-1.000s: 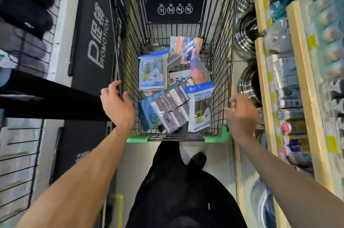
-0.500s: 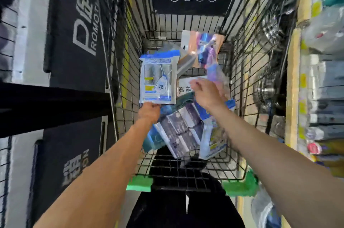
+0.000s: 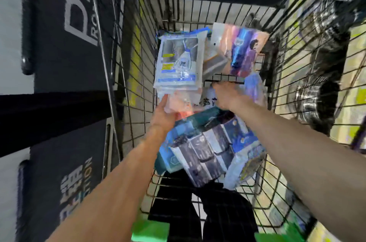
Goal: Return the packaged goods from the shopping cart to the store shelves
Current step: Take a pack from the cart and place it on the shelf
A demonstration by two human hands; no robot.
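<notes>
Left hand (image 3: 165, 116) grips the blue-topped packet (image 3: 179, 61) by its near edge, long axis pointing away; right hand (image 3: 227, 94), grip too blurred to tell, reaches beside it.

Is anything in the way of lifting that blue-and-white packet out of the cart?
Nothing visible: the left hand holds the blue-and-white packet by its lower edge, above the other goods, and the cart is open-topped.

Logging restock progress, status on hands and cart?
Left hand grips clear blue-topped packet. Right hand among packets, grip blurred. Goods all inside cart.
</notes>
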